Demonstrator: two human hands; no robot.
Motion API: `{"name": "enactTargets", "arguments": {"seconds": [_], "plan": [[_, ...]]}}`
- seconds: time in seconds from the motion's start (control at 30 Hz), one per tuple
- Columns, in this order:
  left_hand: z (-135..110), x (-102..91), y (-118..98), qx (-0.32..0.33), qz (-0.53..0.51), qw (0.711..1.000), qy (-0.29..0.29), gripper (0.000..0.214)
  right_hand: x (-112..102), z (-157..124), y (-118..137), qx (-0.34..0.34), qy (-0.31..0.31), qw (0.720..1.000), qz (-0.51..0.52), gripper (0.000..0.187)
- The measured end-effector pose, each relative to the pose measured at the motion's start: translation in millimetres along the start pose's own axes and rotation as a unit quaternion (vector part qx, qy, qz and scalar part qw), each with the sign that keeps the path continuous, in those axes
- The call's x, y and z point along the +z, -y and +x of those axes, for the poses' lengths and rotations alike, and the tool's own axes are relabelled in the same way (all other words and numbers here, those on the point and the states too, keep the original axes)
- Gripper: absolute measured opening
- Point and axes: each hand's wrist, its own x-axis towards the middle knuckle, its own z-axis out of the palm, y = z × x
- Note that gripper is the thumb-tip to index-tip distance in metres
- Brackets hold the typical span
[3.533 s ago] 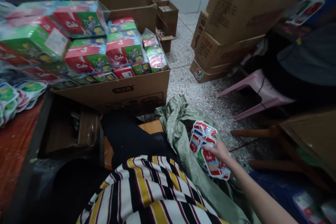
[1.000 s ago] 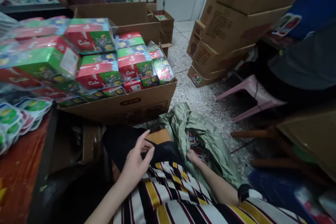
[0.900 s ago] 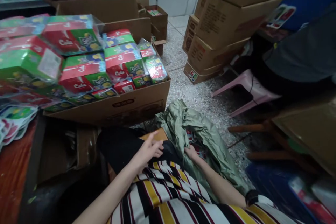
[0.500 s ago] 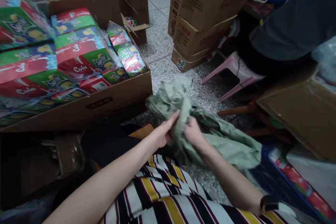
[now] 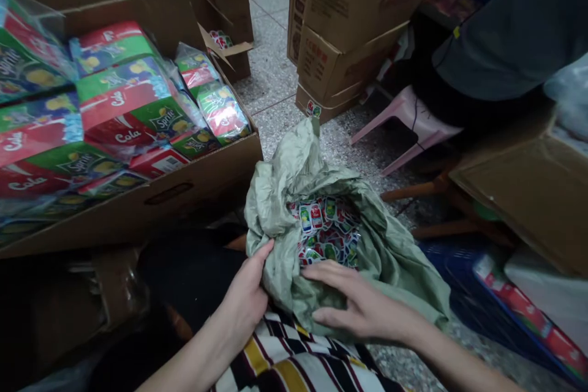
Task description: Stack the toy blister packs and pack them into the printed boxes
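A crumpled pale green woven sack (image 5: 275,208) stands in front of me with its mouth spread wide. Inside lie many small packets (image 5: 328,226) printed with red, green and blue drink-can pictures. My left hand (image 5: 250,288) is closed on the sack's near left side, the thumb showing along the fabric and the other fingers hidden behind it. Over the near rim, my right hand (image 5: 349,297) has thumb and fingers apart, its fingertips at the edge of the packets.
To the left is a large carton (image 5: 202,177) filled with Cola and Sprite boxes (image 5: 124,110). Stacked cartons (image 5: 349,43) stand ahead. A person in grey (image 5: 496,43) sits on a pink stool (image 5: 408,116) at right, near a blue crate (image 5: 487,312) and another carton (image 5: 519,190).
The bunched sack has been spread apart, and the packets inside now show. My left hand moved down and left; my right hand let go of the gathered fabric and lowered to the near rim.
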Motion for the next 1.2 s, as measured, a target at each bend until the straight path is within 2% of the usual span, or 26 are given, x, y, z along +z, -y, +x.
{"name": "enactTargets", "arguments": {"seconds": [0.07,0.1,0.13,0.23,0.33,0.4,0.5,0.63,0.77,0.87,0.9,0.97,1.03,1.1,1.13,1.2], "plan": [[-3.9,-3.4,0.0,-0.004,0.018,1.000,-0.015,0.029,2.1,-17.6,-33.4,0.041,-0.032,0.998,-0.017,0.075],[-5.8,-4.8,-0.4,-0.006,0.027,0.999,-0.022,0.030,7.2,-24.4,-54.8,0.068,-0.038,0.996,-0.033,0.095],[-7.6,-5.7,-0.9,-0.007,0.035,0.999,-0.027,0.031,13.9,-30.3,-77.3,0.098,-0.017,0.994,-0.052,0.108],[-11.3,-5.8,-1.0,-0.003,0.051,0.998,-0.025,0.032,33.2,-43.3,-133.2,0.160,0.039,0.983,-0.085,0.102],[-11.2,-6.8,2.1,0.006,0.057,0.998,-0.020,0.033,38.3,-47.9,-151.3,0.198,0.054,0.972,-0.113,0.083],[-9.8,-9.1,3.8,0.016,0.057,0.998,-0.013,0.035,33.8,-45.0,-146.7,0.213,0.035,0.968,-0.129,0.067],[-11.4,-10.2,-0.9,0.029,0.050,0.998,0.004,0.040,16.3,-32.3,-132.6,0.205,-0.062,0.969,-0.126,0.061],[-32.1,3.8,-26.2,0.063,0.021,0.998,0.019,0.042,-33.9,-7.3,-100.8,0.109,-0.229,0.960,-0.122,0.053],[-69.1,20.6,-55.1,0.136,0.011,0.988,0.074,0.043,-92.7,14.9,-39.5,-0.026,-0.377,0.902,-0.208,0.045],[-86.0,18.5,-65.5,0.177,0.005,0.980,0.086,0.044,-107.9,27.1,-5.6,-0.079,-0.428,0.870,-0.230,0.042],[-86.7,15.1,-66.2,0.183,0.000,0.980,0.082,0.044,-104.3,31.0,-3.3,-0.087,-0.423,0.874,-0.224,0.042],[-81.1,6.6,-64.1,0.182,-0.012,0.980,0.073,0.044,-84.1,39.1,-13.8,-0.088,-0.374,0.902,-0.197,0.046],[-69.6,-0.6,-58.5,0.166,-0.021,0.983,0.074,0.044,-50.0,46.4,-38.4,-0.061,-0.279,0.944,-0.164,0.050],[-58.1,-4.5,-51.4,0.150,-0.021,0.984,0.091,0.045,-11.0,49.9,-65.0,-0.024,-0.169,0.973,-0.155,0.052],[-53.8,-5.2,-48.1,0.148,-0.016,0.984,0.101,0.046,6.2,49.7,-75.4,-0.012,-0.111,0.981,-0.157,0.053],[-48.7,-5.8,-43.3,0.150,-0.004,0.982,0.118,0.047,27.6,45.4,-87.1,0.020,-0.057,0.985,-0.161,0.055]]}}
